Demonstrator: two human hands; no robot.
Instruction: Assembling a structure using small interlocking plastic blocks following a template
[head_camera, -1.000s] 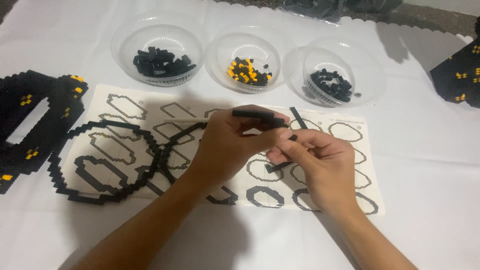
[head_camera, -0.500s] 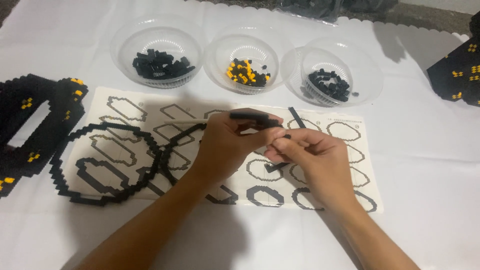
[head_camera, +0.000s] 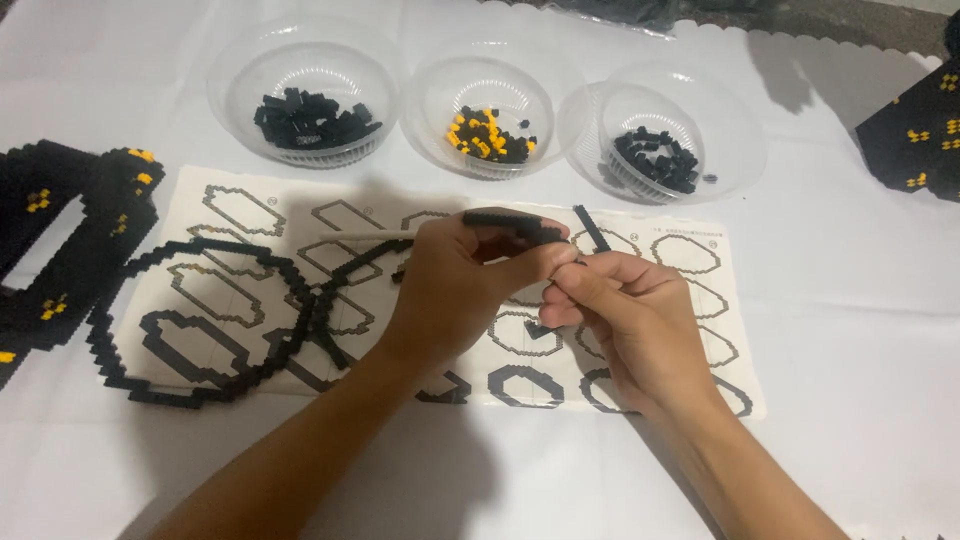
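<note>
Above the printed sheet (head_camera: 700, 300) I see my left hand (head_camera: 450, 290) pinching a black brick strip (head_camera: 510, 222) in a closed grip, while my right hand (head_camera: 625, 320) touches its right end, fingers curled shut; three bowls (head_camera: 310, 75) sit far.

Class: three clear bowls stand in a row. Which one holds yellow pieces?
The middle bowl: yellow bricks mixed with black. The left bowl and right bowl hold only black.

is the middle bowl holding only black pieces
No, the middle bowl holds yellow pieces mixed in with the black ones, while the bowls on either side show only black.
</note>
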